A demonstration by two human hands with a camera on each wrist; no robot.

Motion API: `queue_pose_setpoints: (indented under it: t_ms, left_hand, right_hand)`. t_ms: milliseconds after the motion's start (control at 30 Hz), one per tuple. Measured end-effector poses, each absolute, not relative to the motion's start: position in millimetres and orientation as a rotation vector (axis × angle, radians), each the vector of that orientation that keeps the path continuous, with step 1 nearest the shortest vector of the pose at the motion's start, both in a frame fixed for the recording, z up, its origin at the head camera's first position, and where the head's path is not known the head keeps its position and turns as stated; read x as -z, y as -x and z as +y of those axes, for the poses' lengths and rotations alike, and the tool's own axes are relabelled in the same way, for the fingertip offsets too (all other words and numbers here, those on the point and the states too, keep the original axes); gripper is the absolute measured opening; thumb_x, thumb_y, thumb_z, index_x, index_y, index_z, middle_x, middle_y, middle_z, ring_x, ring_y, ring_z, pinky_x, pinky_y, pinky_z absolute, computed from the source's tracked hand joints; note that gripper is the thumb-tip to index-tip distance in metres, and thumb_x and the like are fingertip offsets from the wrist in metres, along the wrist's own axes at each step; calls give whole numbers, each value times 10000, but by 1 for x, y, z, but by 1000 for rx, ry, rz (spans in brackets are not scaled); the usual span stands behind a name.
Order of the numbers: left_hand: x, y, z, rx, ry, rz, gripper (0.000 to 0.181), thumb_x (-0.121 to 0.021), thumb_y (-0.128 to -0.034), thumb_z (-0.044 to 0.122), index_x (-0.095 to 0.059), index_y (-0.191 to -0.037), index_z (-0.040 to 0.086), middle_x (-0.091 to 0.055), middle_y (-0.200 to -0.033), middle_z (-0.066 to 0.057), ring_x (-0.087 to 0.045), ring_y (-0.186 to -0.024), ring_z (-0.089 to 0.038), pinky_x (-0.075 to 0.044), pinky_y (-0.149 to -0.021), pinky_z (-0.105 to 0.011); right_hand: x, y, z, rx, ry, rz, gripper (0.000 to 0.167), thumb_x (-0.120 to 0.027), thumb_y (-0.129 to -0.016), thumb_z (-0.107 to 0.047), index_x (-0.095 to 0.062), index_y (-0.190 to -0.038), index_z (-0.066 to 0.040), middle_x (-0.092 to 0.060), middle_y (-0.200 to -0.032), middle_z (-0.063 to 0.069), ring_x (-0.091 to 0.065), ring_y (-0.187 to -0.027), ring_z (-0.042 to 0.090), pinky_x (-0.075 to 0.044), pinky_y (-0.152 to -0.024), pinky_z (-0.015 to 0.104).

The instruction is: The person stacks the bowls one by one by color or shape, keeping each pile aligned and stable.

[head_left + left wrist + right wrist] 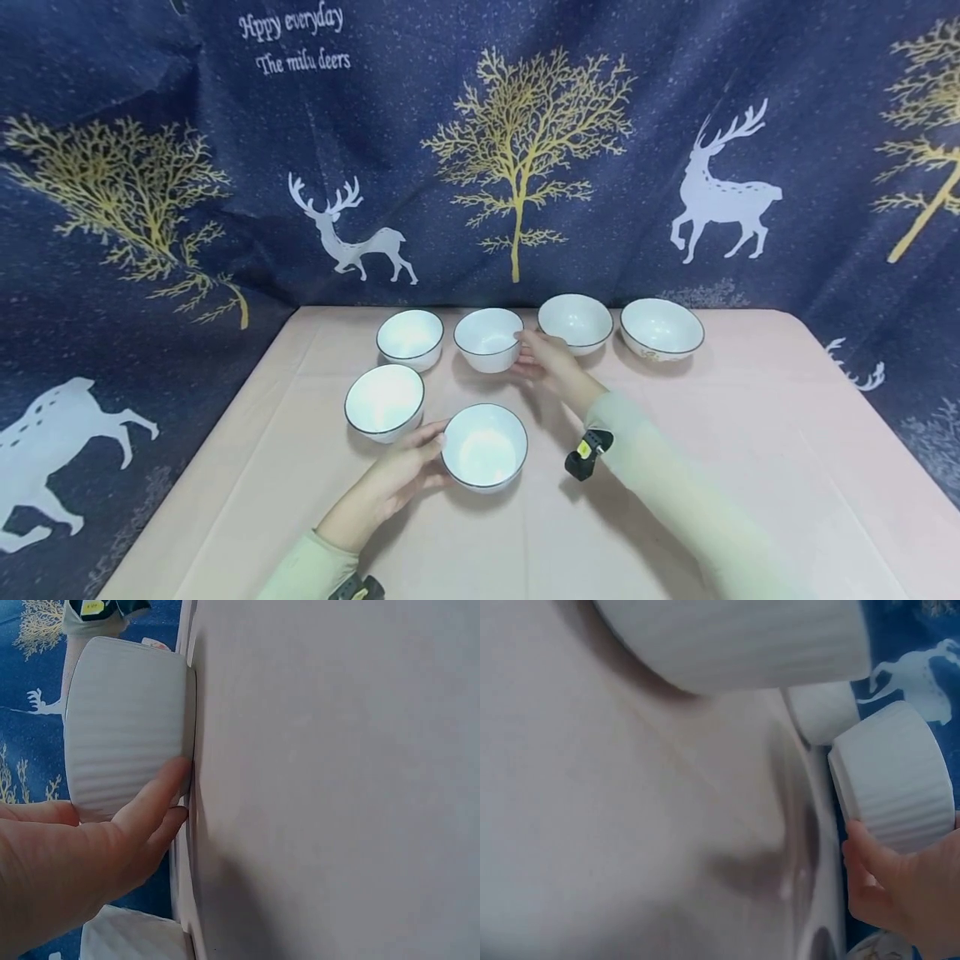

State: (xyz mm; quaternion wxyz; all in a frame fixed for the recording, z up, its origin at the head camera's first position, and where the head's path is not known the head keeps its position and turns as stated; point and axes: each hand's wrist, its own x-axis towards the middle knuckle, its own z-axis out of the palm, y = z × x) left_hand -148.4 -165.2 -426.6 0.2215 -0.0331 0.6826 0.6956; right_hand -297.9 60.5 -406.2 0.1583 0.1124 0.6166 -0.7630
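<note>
My left hand [405,471] grips a white, dark-rimmed bowl [484,448] by its left side, at the front middle of the table. In the left wrist view, the fingers reach under the ribbed wall of this bowl [127,727] near its foot. Farther back, my right hand [551,362] holds the right side of another white bowl [489,342], thumb at the rim. The right wrist view shows fingers at the base of that bowl [900,780], which looks tilted there. Whether either bowl touches the cloth cannot be told.
One white bowl [385,403] stands left of the front bowl, with another [410,340] behind it. Two wider bowls, one [575,321] just beyond my right hand and one [662,327] with a patterned side, stand back right. A pink cloth [712,467] covers the table; a blue curtain [600,225] hangs behind.
</note>
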Motion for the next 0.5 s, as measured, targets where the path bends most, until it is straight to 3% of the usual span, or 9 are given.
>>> queue_pose_setpoints:
  t_ms: [300,500]
  left_hand:
    - [428,148,-166,-1958,70,1857,505,-370,-1037,191,-272,-1481,-29,-213,-1535,-254,-299,-1368,-448,-511,-975,-426]
    - [429,147,-165,-1968,62,1842,498,-357,-1041,182,-265,-1482,-31,-219,-1531,-262,-271,-1380,-450,-499,-986,-450]
  right_hand:
    - [388,278,71,2224,-260,1637,545,-533,-922,-100,-352,-1382,130,-447,-1344,359,-549,-1163,375,-525,-950,383]
    - [380,264,80,2205,-177,1617,552,-510,-937,-93,-312,-1409,114,-430,-1357,357,-524,-1209,396,-535,-936,369]
